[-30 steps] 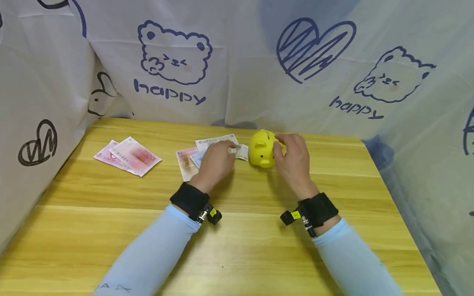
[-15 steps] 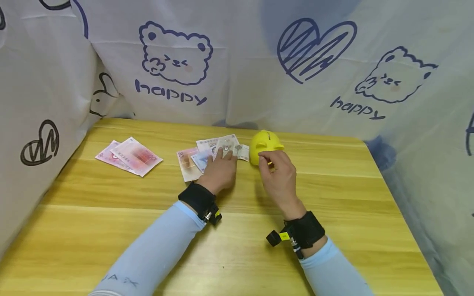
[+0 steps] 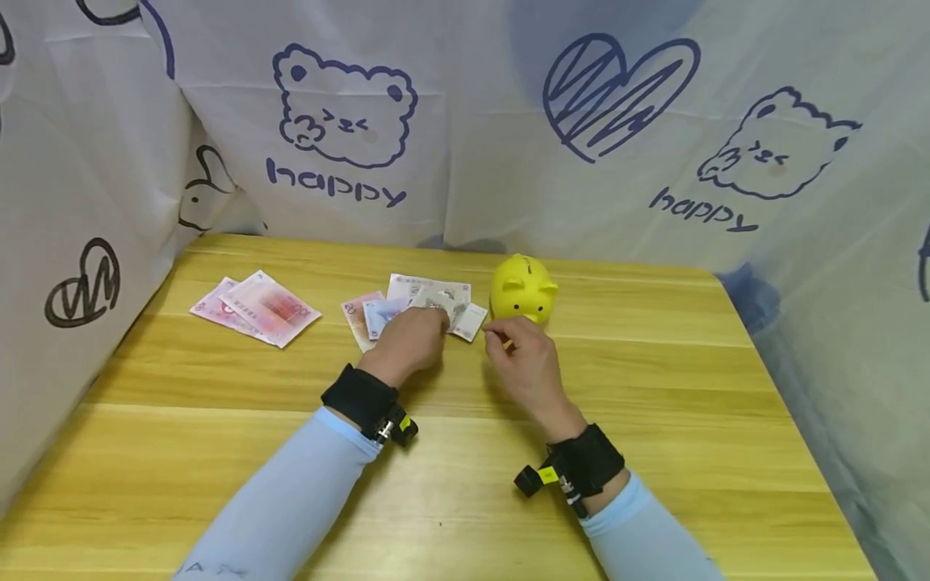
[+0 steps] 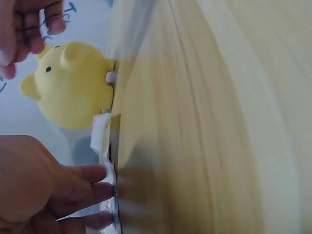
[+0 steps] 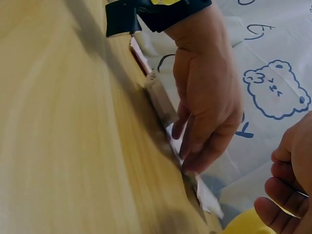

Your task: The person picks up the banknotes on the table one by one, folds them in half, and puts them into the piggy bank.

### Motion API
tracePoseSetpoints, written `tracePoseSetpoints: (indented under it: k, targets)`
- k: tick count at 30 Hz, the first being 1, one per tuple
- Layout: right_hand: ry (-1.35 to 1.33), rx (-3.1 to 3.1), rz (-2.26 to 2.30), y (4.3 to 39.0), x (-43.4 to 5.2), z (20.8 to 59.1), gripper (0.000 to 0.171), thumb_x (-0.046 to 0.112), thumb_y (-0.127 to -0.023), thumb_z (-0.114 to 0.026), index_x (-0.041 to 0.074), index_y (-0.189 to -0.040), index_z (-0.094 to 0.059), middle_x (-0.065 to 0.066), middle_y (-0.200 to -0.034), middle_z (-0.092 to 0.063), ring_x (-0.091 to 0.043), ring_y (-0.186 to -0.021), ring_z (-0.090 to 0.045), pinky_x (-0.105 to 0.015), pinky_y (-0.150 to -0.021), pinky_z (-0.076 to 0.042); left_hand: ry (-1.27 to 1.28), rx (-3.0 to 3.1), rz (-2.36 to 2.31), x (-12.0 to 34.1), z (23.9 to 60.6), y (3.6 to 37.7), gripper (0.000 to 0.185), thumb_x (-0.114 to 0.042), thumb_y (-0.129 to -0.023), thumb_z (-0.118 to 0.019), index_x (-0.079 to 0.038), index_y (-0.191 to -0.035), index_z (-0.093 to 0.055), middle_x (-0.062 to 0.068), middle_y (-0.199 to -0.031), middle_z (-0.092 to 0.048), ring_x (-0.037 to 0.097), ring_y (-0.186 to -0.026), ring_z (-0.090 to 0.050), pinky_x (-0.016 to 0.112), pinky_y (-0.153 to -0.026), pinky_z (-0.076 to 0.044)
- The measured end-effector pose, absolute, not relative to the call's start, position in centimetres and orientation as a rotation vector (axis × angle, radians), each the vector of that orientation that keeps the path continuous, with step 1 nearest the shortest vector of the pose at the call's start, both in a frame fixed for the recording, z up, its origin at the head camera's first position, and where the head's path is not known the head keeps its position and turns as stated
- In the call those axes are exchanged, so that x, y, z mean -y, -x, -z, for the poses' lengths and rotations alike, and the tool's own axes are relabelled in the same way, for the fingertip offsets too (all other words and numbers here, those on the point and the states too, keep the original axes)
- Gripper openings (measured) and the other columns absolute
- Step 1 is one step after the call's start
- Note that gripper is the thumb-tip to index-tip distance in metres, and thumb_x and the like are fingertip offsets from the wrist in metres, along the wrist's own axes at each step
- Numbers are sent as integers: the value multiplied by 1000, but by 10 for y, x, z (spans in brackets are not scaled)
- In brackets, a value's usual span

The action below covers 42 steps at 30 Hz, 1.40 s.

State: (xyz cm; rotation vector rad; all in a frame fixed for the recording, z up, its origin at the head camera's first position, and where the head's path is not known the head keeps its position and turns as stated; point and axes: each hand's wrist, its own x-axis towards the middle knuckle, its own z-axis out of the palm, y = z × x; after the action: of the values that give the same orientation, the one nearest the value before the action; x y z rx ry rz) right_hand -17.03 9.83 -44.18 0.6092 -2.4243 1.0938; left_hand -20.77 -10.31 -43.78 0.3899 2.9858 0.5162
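My left hand (image 3: pixel 407 343) reaches down onto a pile of overlapping banknotes (image 3: pixel 400 290), partly covering them. In the left wrist view its fingers (image 4: pixel 92 190) are extended, with the tips right at the notes. A small folded pale note (image 3: pixel 471 321) sticks out at the pile's right end, near a yellow piggy bank (image 3: pixel 523 282). That piggy bank stands upright, its slot visible on top. My right hand (image 3: pixel 529 361) hovers just in front of it, fingers loosely bent. In the left wrist view nothing shows in the right hand (image 4: pixel 29 34).
Two reddish banknotes (image 3: pixel 269 311) lie overlapped at the left of the wooden table (image 3: pixel 465 492). A white cloth (image 3: pixel 487 161) with drawn bears and hearts hangs behind the table and along its sides.
My right hand has left the piggy bank's side and come down and leftward. My left hand has drawn slightly left and toward me. The small folded note has turned, and the pile has shifted.
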Motion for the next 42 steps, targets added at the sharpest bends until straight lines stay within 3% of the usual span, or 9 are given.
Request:
tracePoseSetpoints:
  k: [5, 10, 19, 23, 28, 31, 37, 42]
  targets:
    - [-650, 2488, -1085, 169, -95, 444, 9, 5, -98, -70, 3, -102, -77, -9, -94, -73, -22, -84, -68, -34, -70, -58, -301, -3079, -589, 106, 443, 207, 34, -26, -103, -68, -3, -127, -68, 20, -114, -73, 37, -104, -70, 51, -85, -61]
    - [-666, 2548, -1061, 167, -94, 446, 9, 7, -99, -70, 5, -103, -77, -8, -92, -72, -21, -82, -66, -34, -69, -57, -290, -3091, -496, 102, 447, 206, 49, -43, -93, -81, -3, -120, -69, 23, -116, -67, 43, -103, -66, 53, -83, -60]
    - [-671, 2567, -1052, 170, -94, 448, 10, 9, -99, -69, 5, -104, -78, -7, -93, -74, -19, -81, -67, -34, -69, -57, -218, -3129, -575, 107, 448, 213, 18, -19, -101, -68, -2, -104, -74, 17, -100, -70, 38, -97, -69, 51, -81, -60]
    - [-640, 2576, -1096, 171, -95, 448, 12, 10, -100, -68, 5, -105, -78, -7, -94, -75, -19, -82, -67, -33, -69, -56, -150, -3161, -777, 112, 443, 208, 18, -18, -104, -63, -5, -97, -74, 13, -96, -74, 34, -93, -72, 50, -78, -59]
    - [-453, 2600, -1361, 170, -95, 441, 22, 23, -107, -64, 6, -115, -76, -8, -98, -76, -22, -88, -71, -34, -73, -59, -184, -3231, -907, 109, 425, 191, 18, -23, -105, -67, -9, -105, -78, 10, -102, -77, 31, -94, -72, 47, -80, -59]
    - [-334, 2579, -1665, 169, -95, 432, 34, 33, -110, -58, 4, -120, -73, -15, -105, -76, -28, -95, -74, -41, -81, -64, -278, -3257, -950, 105, 413, 176, 15, -21, -104, -70, -10, -107, -80, 9, -103, -78, 28, -94, -72, 44, -81, -59]
    - [-253, 2431, -2274, 170, -93, 421, 56, 40, -114, -44, -10, -125, -66, -33, -121, -70, -36, -107, -74, -51, -92, -64, -499, -3227, -1070, 102, 402, 152, 13, -12, -101, -72, -8, -111, -80, 9, -107, -77, 26, -101, -72, 43, -89, -60]
    - [-144, 2367, -2422, 170, -95, 416, 50, 41, -113, -48, -5, -126, -65, -26, -123, -71, -31, -108, -74, -46, -90, -65, -622, -3219, -1094, 101, 399, 145, 15, -9, -99, -74, -9, -112, -80, 7, -110, -78, 25, -105, -73, 42, -90, -61]
